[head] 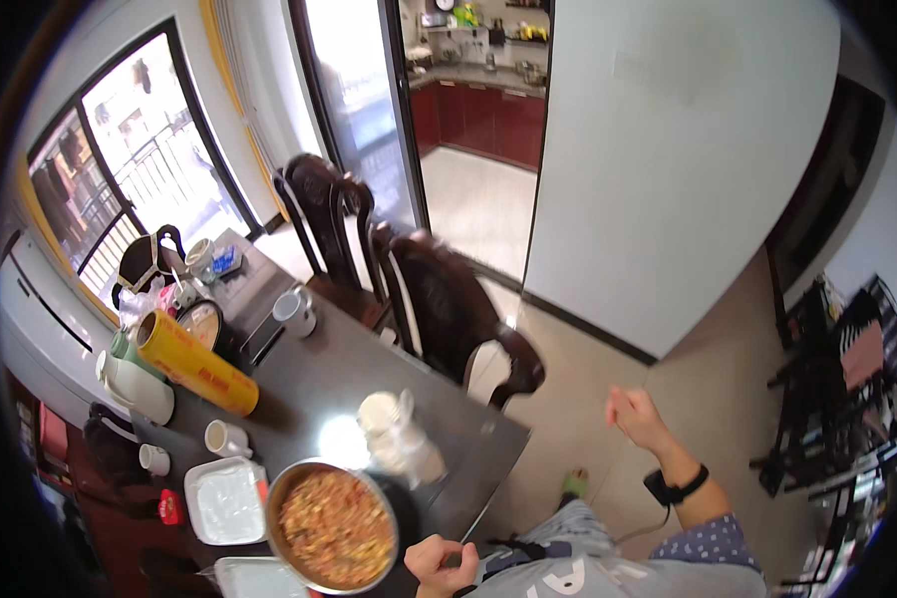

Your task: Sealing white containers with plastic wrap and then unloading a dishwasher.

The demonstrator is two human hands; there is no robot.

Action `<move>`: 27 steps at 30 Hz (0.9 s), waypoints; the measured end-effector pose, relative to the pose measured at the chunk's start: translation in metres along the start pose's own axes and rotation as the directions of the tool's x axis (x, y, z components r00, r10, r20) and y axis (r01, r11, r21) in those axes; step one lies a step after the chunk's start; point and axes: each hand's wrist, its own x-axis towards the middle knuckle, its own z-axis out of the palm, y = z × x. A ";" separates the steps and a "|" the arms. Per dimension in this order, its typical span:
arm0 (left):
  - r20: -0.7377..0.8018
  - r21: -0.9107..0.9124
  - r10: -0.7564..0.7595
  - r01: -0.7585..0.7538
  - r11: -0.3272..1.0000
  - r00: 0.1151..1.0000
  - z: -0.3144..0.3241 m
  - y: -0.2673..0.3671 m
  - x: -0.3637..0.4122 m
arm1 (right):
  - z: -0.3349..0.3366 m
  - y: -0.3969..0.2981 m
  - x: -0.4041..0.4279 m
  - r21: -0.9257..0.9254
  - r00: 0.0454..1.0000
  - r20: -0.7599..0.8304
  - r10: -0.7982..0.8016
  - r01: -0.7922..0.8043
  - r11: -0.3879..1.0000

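Note:
My left hand [441, 564] is curled in a loose fist near the table's edge, just right of a steel bowl [393, 516]. Chopped, reddish-orange filling [336, 527] nearly fills that bowl. My right hand [635, 418], its fingers folded in, hangs over the floor away from the table; nothing shows in it. Beyond the bowl lies a clear plastic bag [418, 456] with a stack of pale round pieces [380, 412], probably dough wrappers. To the bowl's left sits a white tray [226, 501] that looks film-covered. A second white tray [258, 579] is partly cut off below.
On the dark table [321, 374] stand a yellow roll of cling film [198, 362], a white jug [138, 389], a grey mug [294, 312], a cream mug [226, 439] and a small cup [155, 460]. Carved wooden chairs [441, 306] line the far side. A black rack [815, 389] stands right.

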 end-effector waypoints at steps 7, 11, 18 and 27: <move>0.215 -0.147 0.397 -0.372 0.916 0.892 0.270 0.036 0.152 | -0.231 0.083 0.040 0.017 0.995 -0.063 0.082 -0.081 0.997; 0.192 -0.058 0.644 -0.646 0.761 0.741 0.372 0.070 0.272 | -0.308 0.087 0.096 0.198 0.952 -0.025 0.304 -0.293 0.935; -0.207 -0.353 0.578 -0.612 0.708 0.789 0.382 0.103 0.395 | -0.251 0.096 0.267 0.238 0.882 0.229 0.412 -0.462 0.855; -0.401 -0.655 0.244 -0.462 0.597 0.883 0.363 0.120 0.493 | -0.139 0.073 0.504 0.092 0.820 0.491 0.296 -0.386 0.918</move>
